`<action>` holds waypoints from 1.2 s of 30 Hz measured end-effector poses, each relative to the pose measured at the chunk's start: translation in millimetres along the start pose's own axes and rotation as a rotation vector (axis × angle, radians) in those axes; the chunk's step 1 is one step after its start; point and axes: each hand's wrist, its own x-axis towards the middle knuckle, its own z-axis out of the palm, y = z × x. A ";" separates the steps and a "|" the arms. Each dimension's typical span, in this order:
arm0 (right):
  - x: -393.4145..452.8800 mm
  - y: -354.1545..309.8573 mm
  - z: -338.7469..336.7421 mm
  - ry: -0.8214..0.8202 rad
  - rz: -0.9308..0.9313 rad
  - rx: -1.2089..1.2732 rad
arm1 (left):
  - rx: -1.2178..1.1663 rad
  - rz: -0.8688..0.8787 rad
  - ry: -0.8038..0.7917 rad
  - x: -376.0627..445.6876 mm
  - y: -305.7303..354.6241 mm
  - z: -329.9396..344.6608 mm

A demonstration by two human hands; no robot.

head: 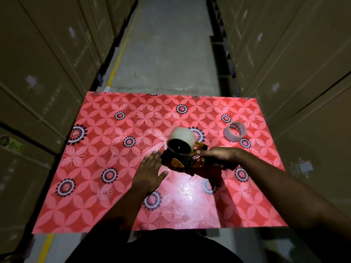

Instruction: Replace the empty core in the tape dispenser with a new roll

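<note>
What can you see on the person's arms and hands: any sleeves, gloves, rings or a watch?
Both forearms are bare up to the frame edge, with no sleeves showing. The left hand and the right hand wear no gloves. No ring, watch or bracelet shows, though the dim light hides fine detail. The dark garment covers the torso below.

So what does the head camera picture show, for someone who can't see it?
The right hand grips a black and yellow tape dispenser carrying a whitish roll, the open left hand beside it. A clear tape roll lies apart on the red flowered tablecloth.
</note>
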 end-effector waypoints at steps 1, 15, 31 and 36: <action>-0.2 4.3 -2.5 -0.001 0.007 -0.001 | 0.001 -0.005 0.001 0.5 0.1 -0.1; -12.0 -23.6 -15.0 -0.056 0.215 -0.210 | 0.089 0.025 -0.048 -7.5 10.1 6.2; -48.5 -30.9 -68.6 0.141 0.545 -0.599 | 0.063 0.056 0.019 -11.9 4.0 9.5; -68.4 -2.1 -85.1 0.117 0.456 -0.185 | 0.069 0.061 0.018 -10.5 8.7 13.2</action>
